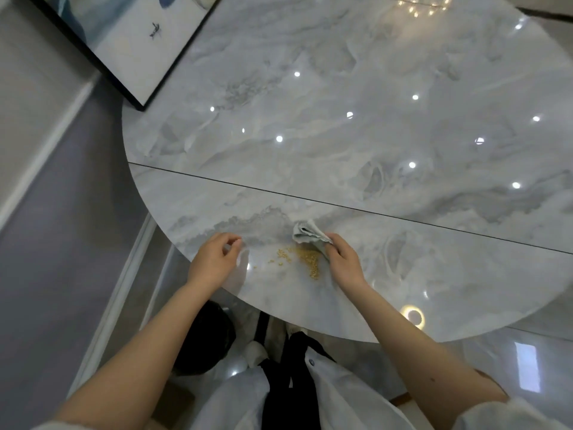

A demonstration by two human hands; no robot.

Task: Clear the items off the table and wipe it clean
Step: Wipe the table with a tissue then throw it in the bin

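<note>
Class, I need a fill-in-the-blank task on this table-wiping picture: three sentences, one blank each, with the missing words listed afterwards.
1. The right hand grips a crumpled grey ____.
2. The yellow crumbs lie on the marble table between the two ____.
3. The left hand holds ____, its fingers loosely curled above the table's near edge.

Missing words: cloth; hands; nothing

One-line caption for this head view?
Right hand holds grey cloth beside yellow crumbs on round marble table; left hand hovers.
</note>
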